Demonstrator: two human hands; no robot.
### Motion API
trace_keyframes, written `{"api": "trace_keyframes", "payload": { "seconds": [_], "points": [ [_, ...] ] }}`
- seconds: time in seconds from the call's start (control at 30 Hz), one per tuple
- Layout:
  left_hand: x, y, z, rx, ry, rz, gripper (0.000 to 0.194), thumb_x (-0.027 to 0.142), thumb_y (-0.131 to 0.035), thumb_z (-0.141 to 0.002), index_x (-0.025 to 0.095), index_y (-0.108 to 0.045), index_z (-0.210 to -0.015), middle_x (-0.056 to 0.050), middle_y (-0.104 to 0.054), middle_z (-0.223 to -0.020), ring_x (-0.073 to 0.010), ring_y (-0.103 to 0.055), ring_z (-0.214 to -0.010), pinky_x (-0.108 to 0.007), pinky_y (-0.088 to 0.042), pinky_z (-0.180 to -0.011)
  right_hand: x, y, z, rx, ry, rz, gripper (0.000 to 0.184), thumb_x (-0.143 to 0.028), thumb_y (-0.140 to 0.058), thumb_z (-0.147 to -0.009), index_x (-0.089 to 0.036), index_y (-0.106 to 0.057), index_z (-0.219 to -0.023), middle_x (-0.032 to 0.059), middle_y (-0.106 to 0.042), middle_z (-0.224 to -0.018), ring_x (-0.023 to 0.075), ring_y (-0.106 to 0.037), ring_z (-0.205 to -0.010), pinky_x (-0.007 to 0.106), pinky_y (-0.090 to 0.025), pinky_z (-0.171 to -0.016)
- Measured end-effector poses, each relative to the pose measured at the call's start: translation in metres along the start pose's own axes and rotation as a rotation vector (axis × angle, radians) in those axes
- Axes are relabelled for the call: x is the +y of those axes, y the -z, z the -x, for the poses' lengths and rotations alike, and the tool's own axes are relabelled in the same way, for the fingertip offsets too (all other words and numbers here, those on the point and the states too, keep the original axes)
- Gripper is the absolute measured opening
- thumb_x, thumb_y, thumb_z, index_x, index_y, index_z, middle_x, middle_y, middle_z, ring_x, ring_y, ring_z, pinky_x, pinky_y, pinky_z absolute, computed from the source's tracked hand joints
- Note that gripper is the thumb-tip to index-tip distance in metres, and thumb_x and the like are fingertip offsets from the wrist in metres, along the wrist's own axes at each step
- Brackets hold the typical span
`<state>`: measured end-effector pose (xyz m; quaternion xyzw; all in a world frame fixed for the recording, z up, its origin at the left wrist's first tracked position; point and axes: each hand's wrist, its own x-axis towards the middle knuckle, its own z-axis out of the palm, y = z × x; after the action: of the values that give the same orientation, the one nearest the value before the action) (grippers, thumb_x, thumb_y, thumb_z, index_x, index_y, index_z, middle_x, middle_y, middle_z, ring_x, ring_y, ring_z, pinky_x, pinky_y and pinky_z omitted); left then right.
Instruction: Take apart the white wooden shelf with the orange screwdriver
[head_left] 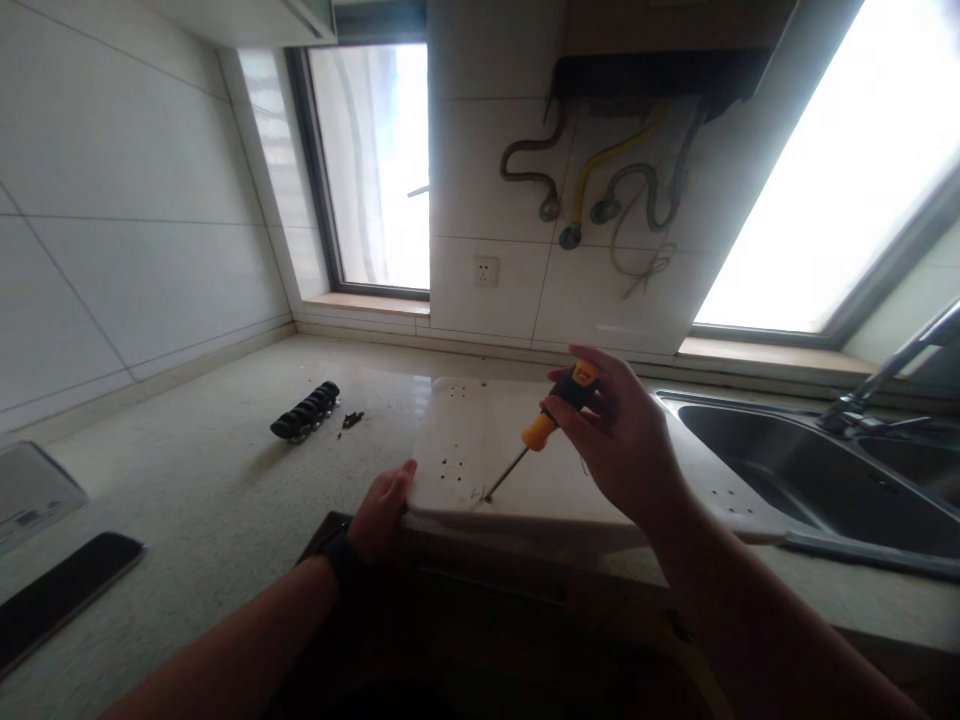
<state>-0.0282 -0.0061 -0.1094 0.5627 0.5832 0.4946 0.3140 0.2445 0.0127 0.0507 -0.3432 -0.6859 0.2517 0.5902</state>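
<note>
My right hand [611,420] is wrapped around the yellow and black handle of a screwdriver [538,433]. The shaft slants down to the left, and its tip meets a small dark spot near the front edge of a white panel [525,460]. Small holes in groups mark the panel's surface. At the panel's front left corner, my left hand [386,505] grips the edge, its fingers partly hidden. Left of the panel, a little pile of dark screws [351,421] lies on the counter beside a black ribbed object with shiny metal parts [306,411].
The panel lies on a speckled counter [225,480], its right end reaching over a steel sink [795,470] with a faucet [862,385]. A dark flat object [67,590] and a white box [37,490] are at the left. Pipes [585,180] hang on the tiled wall.
</note>
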Motion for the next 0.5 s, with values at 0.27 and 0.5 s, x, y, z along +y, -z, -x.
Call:
{"api": "trace_keyframes", "payload": {
  "seconds": [0.27,0.5],
  "points": [
    [0.006,0.002,0.001,0.001,-0.018,-0.033,0.055,0.069,-0.039,-0.092,0.024,-0.057,-0.065,-0.006,-0.064,-0.069,-0.0228,-0.057,-0.068,-0.035,-0.051,-0.068,-0.009,0.0,0.002,-0.115,0.064,-0.017,0.054,-0.031,-0.075,-0.086,-0.027,-0.055,-0.136,0.0075,-0.071,-0.118,0.0205,-0.073,-0.095,0.039,-0.067,-0.081],
    [0.001,0.002,0.0,-0.03,-0.015,-0.017,0.059,0.071,-0.037,-0.093,0.022,-0.06,-0.068,-0.007,-0.067,-0.072,-0.0228,-0.058,-0.07,-0.034,-0.05,-0.068,-0.011,0.004,0.004,-0.192,0.095,-0.033,0.055,-0.029,-0.071,-0.089,-0.029,-0.052,-0.141,0.0067,-0.068,-0.123,0.0193,-0.073,-0.096,0.04,-0.065,-0.089]
  ]
}}
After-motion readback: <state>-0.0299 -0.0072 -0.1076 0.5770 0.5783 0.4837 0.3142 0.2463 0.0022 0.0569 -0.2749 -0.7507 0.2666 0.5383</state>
